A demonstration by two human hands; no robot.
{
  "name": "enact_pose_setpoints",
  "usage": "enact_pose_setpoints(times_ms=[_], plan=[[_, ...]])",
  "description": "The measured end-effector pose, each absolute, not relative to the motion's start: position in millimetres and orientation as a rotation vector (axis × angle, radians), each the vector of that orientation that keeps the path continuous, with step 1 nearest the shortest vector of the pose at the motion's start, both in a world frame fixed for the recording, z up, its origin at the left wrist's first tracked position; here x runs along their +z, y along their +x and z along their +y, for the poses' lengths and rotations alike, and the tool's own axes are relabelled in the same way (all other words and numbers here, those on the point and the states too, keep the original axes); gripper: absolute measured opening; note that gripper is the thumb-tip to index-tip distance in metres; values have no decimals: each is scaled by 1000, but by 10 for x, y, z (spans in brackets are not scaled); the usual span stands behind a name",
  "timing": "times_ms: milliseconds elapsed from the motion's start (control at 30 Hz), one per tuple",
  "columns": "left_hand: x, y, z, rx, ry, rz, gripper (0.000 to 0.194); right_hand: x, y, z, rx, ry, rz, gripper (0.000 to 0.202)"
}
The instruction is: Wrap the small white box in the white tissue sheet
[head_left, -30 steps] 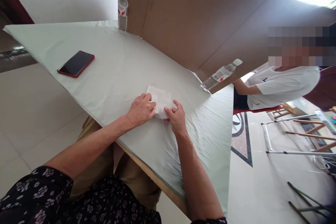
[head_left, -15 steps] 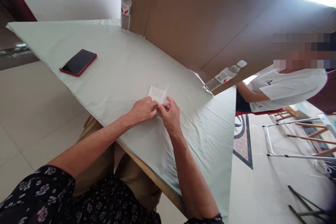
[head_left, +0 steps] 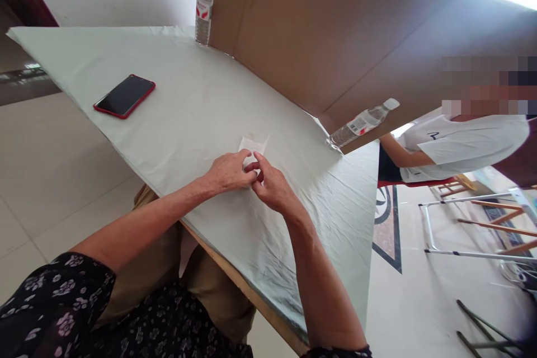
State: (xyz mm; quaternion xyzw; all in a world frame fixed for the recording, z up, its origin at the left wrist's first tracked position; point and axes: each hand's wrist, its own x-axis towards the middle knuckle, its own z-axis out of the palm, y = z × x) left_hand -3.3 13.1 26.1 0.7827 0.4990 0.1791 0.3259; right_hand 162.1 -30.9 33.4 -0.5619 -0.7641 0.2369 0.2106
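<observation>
White tissue (head_left: 253, 145) lies partly under left fingers (head_left: 244, 154) and right fingers (head_left: 259, 160) — half-curled, close together, any pinch hidden.

**A Table (head_left: 180, 117) Under Pale Cloth**

A red-edged phone (head_left: 126, 96) lies screen up; well to its right is a thin white sheet (head_left: 253, 145), partly hidden. Brown cardboard (head_left: 293, 22) rises along the far side, one bottle (head_left: 203, 14) beside its left end, another bottle (head_left: 361, 124) farther right.
</observation>
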Motion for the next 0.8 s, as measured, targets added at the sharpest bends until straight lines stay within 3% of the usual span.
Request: enact_pose_setpoints(times_ms=[167, 267, 567, 800], plan=[[157, 2, 135, 525, 2054, 1253, 40, 301, 1741, -292, 1060, -1386, -1813, 69], [108, 13, 106, 518, 2130, 1286, 18, 206, 1809, -286, 960, -1393, -1460, 51], [88, 63, 33, 484, 2336, 1383, 22, -49, 1826, -20, 772, -1535, -1482, 18], [4, 45, 11, 779, 2386, 1342, 40, 74, 1764, 129, 821, -1583, -1635, 18]])
